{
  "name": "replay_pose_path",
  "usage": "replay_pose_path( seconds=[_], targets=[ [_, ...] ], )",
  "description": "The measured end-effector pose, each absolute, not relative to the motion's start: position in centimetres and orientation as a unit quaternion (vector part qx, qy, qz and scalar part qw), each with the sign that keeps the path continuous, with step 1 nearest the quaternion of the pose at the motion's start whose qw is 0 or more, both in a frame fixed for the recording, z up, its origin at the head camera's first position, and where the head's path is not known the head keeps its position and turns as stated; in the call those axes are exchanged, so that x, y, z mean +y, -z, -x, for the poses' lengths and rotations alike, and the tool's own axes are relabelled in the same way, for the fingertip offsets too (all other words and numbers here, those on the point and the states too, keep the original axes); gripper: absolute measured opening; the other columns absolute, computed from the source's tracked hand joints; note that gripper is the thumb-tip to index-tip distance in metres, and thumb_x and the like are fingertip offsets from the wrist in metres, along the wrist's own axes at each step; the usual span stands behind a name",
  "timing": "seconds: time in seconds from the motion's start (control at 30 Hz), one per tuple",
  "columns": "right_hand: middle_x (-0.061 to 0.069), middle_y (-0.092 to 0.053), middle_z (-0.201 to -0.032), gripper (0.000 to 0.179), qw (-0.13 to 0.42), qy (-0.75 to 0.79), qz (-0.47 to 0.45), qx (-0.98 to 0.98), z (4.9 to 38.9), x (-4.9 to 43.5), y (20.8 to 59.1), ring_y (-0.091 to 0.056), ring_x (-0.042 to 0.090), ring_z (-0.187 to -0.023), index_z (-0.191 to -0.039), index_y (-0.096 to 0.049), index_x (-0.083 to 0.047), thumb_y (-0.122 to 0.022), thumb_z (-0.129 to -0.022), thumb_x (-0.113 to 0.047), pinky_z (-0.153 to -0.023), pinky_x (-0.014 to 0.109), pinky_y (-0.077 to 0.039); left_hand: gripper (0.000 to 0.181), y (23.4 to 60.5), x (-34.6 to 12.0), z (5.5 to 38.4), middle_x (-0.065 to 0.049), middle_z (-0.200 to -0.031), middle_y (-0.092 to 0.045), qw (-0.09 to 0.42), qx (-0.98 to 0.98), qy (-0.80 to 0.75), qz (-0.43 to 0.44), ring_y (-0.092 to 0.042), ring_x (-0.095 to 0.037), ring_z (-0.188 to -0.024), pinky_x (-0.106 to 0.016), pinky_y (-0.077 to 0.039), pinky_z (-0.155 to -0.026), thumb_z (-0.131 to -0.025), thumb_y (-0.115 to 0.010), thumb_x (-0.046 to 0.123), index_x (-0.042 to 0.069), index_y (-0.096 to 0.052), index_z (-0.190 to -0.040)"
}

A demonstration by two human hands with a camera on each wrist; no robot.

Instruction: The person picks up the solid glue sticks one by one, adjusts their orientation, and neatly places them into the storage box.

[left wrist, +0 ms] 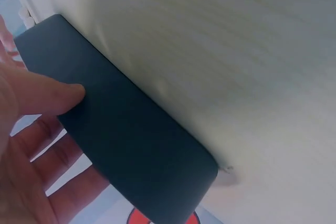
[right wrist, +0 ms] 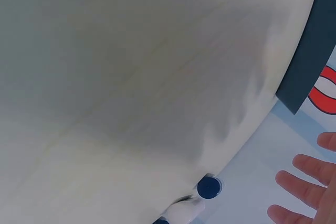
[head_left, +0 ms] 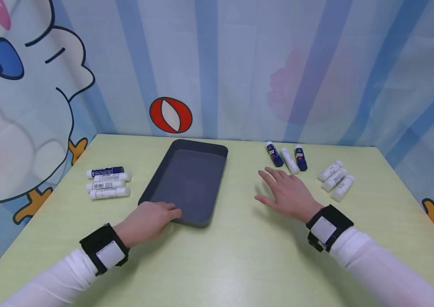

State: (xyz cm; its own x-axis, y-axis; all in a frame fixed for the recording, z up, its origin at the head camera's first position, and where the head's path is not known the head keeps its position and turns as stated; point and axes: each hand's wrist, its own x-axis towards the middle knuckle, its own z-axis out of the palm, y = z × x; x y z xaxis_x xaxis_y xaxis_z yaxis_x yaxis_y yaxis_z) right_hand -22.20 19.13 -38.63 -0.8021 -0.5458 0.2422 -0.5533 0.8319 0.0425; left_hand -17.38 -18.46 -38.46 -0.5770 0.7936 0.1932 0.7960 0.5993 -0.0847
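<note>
A dark grey rectangular tray lies on the table, left of the middle. My left hand grips its near wall by the left corner; in the left wrist view the thumb presses the outer side of the tray and the fingers reach over the rim. My right hand is held above the table, fingers spread, holding nothing. Just beyond it lie a dark blue glue stick, a white glue stick and another dark blue glue stick.
Left of the tray, several glue sticks lie stacked side by side, one dark blue glue stick and white ones. Farther right are three white glue sticks. A patterned curtain hangs behind the pale table.
</note>
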Motion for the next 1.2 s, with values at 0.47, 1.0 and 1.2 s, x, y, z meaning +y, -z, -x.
replay_pose_path(
  seconds=[0.47,1.0,1.2],
  targets=[
    [0.017,-0.04,-0.134,0.076,0.119,-0.033,-0.273,-0.954,23.9,18.3,37.7,-0.043,0.034,-0.117,-0.139,-0.032,-0.009,-0.033,-0.088,-0.064,-0.086,0.049,-0.039,0.031,38.6,-17.0,16.2,0.008,-0.078,-0.049,0.086,-0.862,0.007,0.5,-0.049,-0.009,-0.068,-0.02,-0.034,-0.048,-0.07,-0.058,-0.005,0.018,-0.058,-0.09],
    [0.019,-0.053,-0.114,0.076,0.031,0.029,-0.24,-0.97,26.3,16.4,36.6,-0.055,0.029,-0.088,-0.139,-0.032,-0.008,-0.035,-0.087,-0.063,-0.063,0.04,-0.045,0.028,38.5,-15.5,14.6,0.009,-0.079,-0.047,0.091,-0.833,-0.023,0.546,-0.042,-0.007,-0.066,-0.018,-0.031,-0.049,-0.073,-0.059,-0.002,0.02,-0.056,-0.089],
    [0.01,-0.058,-0.081,0.062,-0.013,0.039,-0.234,-0.971,26.6,16.6,37.0,-0.055,0.022,-0.063,-0.132,-0.037,-0.003,-0.041,-0.092,-0.05,-0.054,0.037,-0.043,0.024,38.4,-15.3,14.2,0.009,-0.083,-0.052,0.08,-0.831,-0.035,0.549,-0.045,-0.008,-0.072,-0.022,-0.039,-0.06,-0.078,-0.059,0.002,0.021,-0.057,-0.092]
  ],
)
